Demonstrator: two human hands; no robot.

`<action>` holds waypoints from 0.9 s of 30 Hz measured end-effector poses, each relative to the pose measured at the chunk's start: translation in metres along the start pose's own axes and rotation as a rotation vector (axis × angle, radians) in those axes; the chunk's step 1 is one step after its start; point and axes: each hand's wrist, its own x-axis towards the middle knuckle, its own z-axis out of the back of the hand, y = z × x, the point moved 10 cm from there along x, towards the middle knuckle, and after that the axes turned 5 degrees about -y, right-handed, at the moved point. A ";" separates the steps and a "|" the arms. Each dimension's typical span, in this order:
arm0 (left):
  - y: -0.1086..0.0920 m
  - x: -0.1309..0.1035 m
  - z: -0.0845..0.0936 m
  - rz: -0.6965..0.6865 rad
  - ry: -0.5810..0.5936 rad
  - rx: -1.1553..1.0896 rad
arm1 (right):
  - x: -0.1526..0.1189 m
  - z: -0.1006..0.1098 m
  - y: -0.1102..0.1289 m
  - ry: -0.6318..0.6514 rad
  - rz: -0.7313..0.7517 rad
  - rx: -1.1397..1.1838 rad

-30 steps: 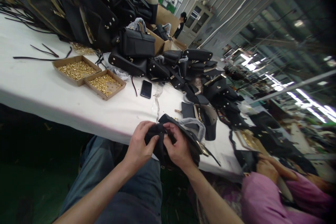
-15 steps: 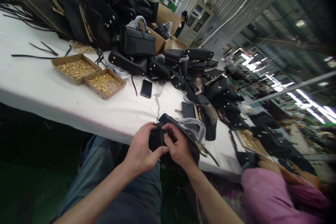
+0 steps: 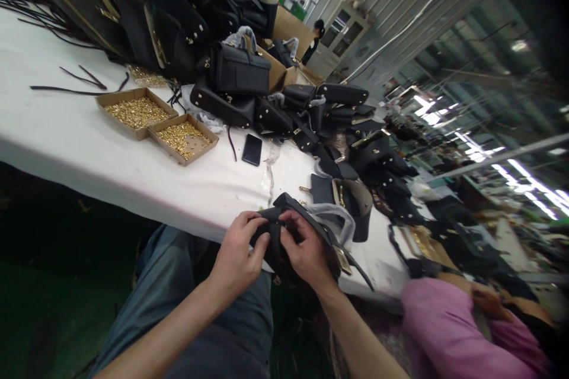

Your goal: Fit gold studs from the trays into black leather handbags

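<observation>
A black handbag (image 3: 278,251) with a plastic-wrapped handle (image 3: 335,211) rests tilted at the table's front edge, partly over my lap. My left hand (image 3: 242,249) pinches the bag's near left edge between thumb and fingers. On the other side of the same opening, my right hand (image 3: 304,246) grips the bag with its thumb and fingers curled in. Any small part between the fingertips is too hidden to make out. A black strap and gold-coloured hardware (image 3: 343,260) hang at the bag's right side.
Two cardboard trays (image 3: 182,161) hold small gold-coloured metal pieces. A phone (image 3: 252,150) lies on the white table (image 3: 146,174). Black handbags (image 3: 242,71) are piled along the back. Another open bag (image 3: 355,201) stands just beyond my hands. A co-worker's pink sleeve (image 3: 444,320) is close at right.
My left thumb has drawn back from near the right hand toward the left fingers. The right hand stays on the bag. The whole view has shifted slightly.
</observation>
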 end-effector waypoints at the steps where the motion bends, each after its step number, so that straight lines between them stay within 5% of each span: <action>1: 0.001 0.003 0.001 -0.005 0.003 0.013 | 0.000 0.000 0.000 -0.004 0.001 -0.006; 7: -0.007 0.000 -0.003 -0.042 0.091 0.072 | 0.001 -0.003 -0.006 0.019 -0.082 0.074; 14: -0.014 -0.021 -0.011 0.037 0.025 0.179 | 0.002 0.002 -0.004 0.041 -0.044 0.018; 27: -0.032 -0.009 -0.018 -0.039 0.043 0.413 | -0.001 0.013 -0.001 -0.038 -0.042 -0.217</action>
